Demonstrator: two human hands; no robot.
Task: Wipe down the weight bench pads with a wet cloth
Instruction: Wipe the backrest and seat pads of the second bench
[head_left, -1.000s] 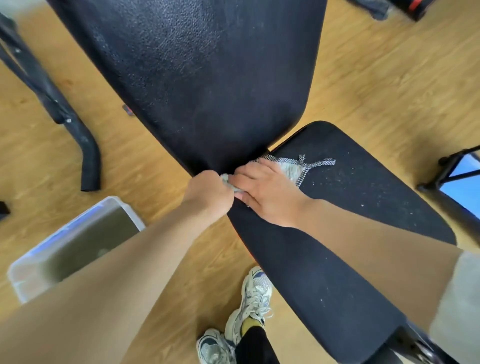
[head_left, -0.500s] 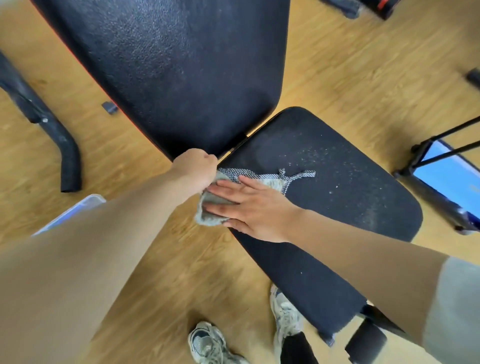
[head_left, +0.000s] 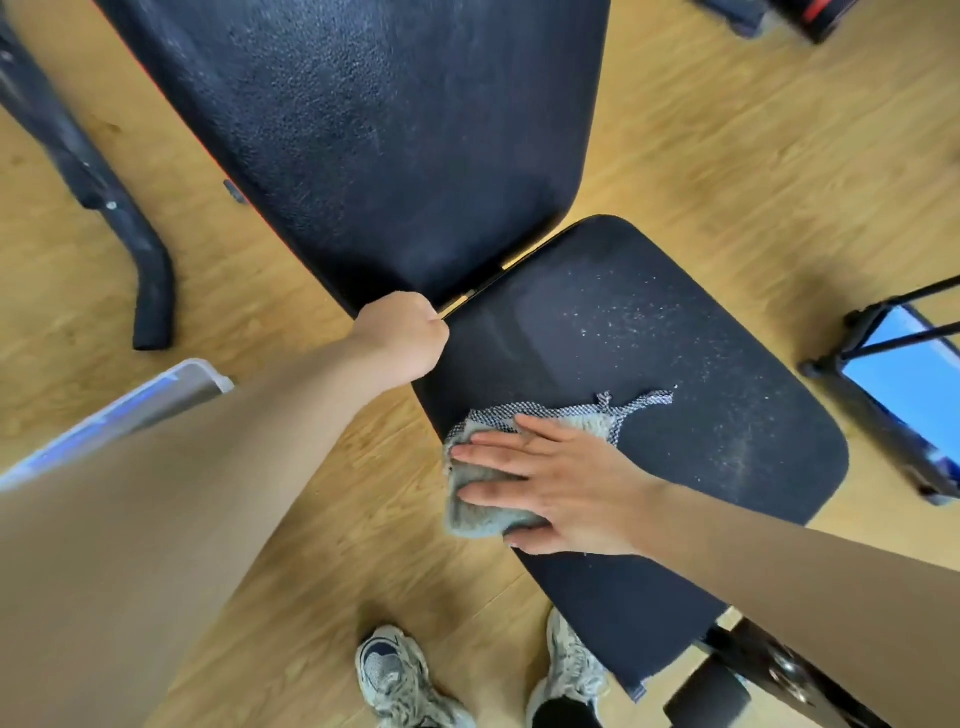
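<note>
Pale wood-grain floor (head_left: 727, 130) lies under a black weight bench seen from above. The back pad (head_left: 389, 130) fills the top of the view, its skin pebbled, with a thin red line along its left edge. Below it, across a narrow gap, the seat pad (head_left: 675, 364) slants down to the right. The seat is black and finely textured, with white specks scattered over its middle and right side, while a band nearer the gap looks darker and smoother. A cloth (head_left: 478, 512) lies on the seat's left edge and hangs a little past it over the floor. It is grey-blue and nubbly, crumpled, with a black-and-white checked border and a thin checked strip trailing off to the right. The right hand (head_left: 566, 493) lies flat on the cloth, fingers (head_left: 488, 452) straight and spread, pressing it to the pad. The left hand (head_left: 402, 338) sits well apart from it, at the left end of the gap between the pads. It looks bunched with its fingers out of sight, so what it grips, if anything, cannot be told. A clear bin (head_left: 156, 395) shows at the left past the forearm, with a black frame leg (head_left: 150, 291) above it. Grey sneakers (head_left: 389, 670) stand at the bottom, and a blue screen (head_left: 904, 384) on a stand is at the right.
</note>
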